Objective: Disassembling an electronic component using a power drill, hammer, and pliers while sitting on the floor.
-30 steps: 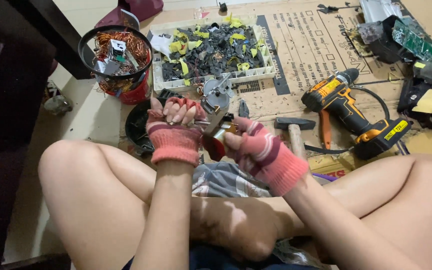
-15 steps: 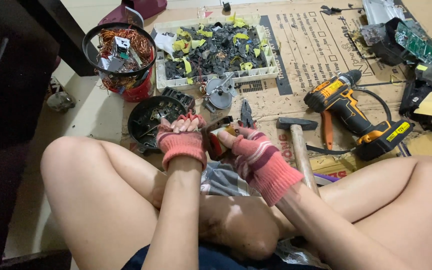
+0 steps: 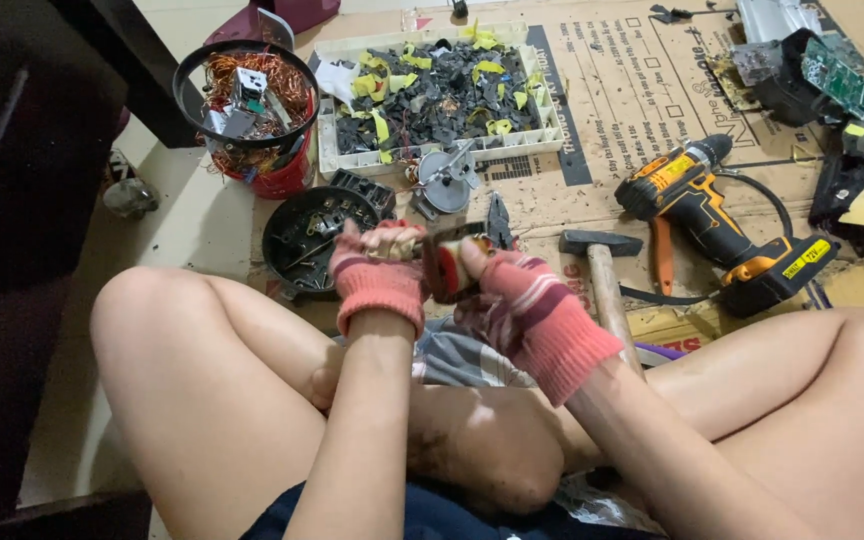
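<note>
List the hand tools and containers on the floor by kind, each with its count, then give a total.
Cordless drill: 1
Hammer: 1
Pliers: 1
White tray of scraps: 1
Red bucket of copper wire: 1
Total: 5

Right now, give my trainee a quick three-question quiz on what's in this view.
1. True or false: both the left hand and the right hand wear pink fingerless gloves.
2. Which tool lies just right of the hammer? A) cordless drill B) saw C) wrench
3. What fills the red bucket?

Key: 1 true; 2 A; 3 tangled copper wire with small scrap parts.
</note>
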